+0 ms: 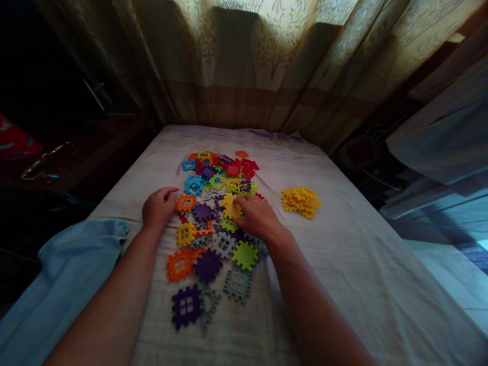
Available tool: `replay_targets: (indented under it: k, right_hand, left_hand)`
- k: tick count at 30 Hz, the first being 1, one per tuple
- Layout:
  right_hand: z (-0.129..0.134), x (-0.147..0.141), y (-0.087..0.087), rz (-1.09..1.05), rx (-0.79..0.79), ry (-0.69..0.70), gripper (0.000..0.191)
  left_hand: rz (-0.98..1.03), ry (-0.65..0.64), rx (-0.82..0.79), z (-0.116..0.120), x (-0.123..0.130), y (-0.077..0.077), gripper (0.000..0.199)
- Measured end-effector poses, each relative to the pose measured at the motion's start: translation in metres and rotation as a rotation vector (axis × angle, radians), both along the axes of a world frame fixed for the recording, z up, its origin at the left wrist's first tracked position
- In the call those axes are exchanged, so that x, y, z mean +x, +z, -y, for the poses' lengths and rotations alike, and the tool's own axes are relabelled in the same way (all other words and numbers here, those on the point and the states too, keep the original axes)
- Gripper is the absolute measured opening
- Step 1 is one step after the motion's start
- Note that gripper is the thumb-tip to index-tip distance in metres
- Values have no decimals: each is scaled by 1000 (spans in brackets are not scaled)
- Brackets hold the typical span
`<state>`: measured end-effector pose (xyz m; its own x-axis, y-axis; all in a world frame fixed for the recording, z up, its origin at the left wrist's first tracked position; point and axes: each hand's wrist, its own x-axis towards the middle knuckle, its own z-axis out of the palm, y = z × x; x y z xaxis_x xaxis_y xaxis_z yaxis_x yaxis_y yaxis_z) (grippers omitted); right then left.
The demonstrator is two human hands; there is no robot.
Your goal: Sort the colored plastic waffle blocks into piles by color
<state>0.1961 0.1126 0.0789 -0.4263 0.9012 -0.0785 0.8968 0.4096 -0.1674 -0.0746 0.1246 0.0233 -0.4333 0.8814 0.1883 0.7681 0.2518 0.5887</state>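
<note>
Colourful interlocking plastic building tiles with notched edges lie in a long loose pile. In the middle of the pile, my right hand (257, 216) is closed on a yellow tile (230, 207), gripping its right side. My left hand (158, 207) rests at the pile's left edge, fingers apart and loosely bent, beside an orange window tile (186, 203). Near my hands lie a purple tile (203, 212), a yellow window tile (185, 234) and a lime green tile (245, 255). To the right sits a separate stack of yellow tiles (301, 201).
A pale sheet (335, 284) covers the flat surface. Light blue cloth (84, 254) lies at the left edge. Patterned curtains (244, 66) hang behind the far edge. A dark wooden cabinet with a handle (48, 157) stands at left, and white cloth (442, 127) hangs at right.
</note>
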Motion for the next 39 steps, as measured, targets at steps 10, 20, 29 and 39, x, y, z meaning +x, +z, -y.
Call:
replay_targets:
  k: [10, 20, 29, 39]
  right_hand:
    - [-1, -2, 2, 43, 21, -61, 35]
    - [3, -7, 1, 8, 28, -19, 38]
    - [7, -18, -9, 39, 52, -7, 44]
    - [-8, 39, 18, -174, 229, -251, 41]
  left_hand:
    - [-11, 6, -9, -2, -2, -3, 42]
    - [5, 7, -15, -1, 0, 0, 44]
    - [-4, 7, 4, -1, 0, 1, 42]
    - [-16, 16, -9, -1, -1, 0, 41]
